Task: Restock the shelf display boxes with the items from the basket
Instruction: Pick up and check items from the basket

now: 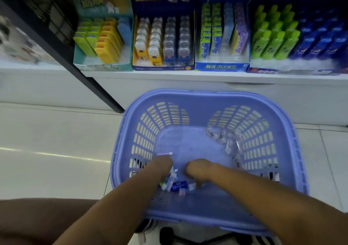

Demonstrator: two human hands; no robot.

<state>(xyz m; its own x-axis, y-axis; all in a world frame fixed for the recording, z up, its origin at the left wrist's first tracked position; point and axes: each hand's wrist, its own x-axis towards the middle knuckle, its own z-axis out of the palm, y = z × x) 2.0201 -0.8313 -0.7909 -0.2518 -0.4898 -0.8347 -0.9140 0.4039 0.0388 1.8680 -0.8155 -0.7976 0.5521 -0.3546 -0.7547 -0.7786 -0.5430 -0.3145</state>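
Inside the purple basket [207, 94], left hand [162, 164] grip clamps small packets [171, 176] for restocking; right hand [199, 169] grip curls over more, hold unclear.

Your basket [207, 207] reads periwinkle, walls slotted in a grid. Loose packs [176, 185] in it: blue, white, green. Display boxes [162, 68]: teal, navy, blue. Floor [56, 131]: white tile.

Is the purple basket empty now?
Nearly empty: the basket holds a few small packets at its near end, clear pieces at right.
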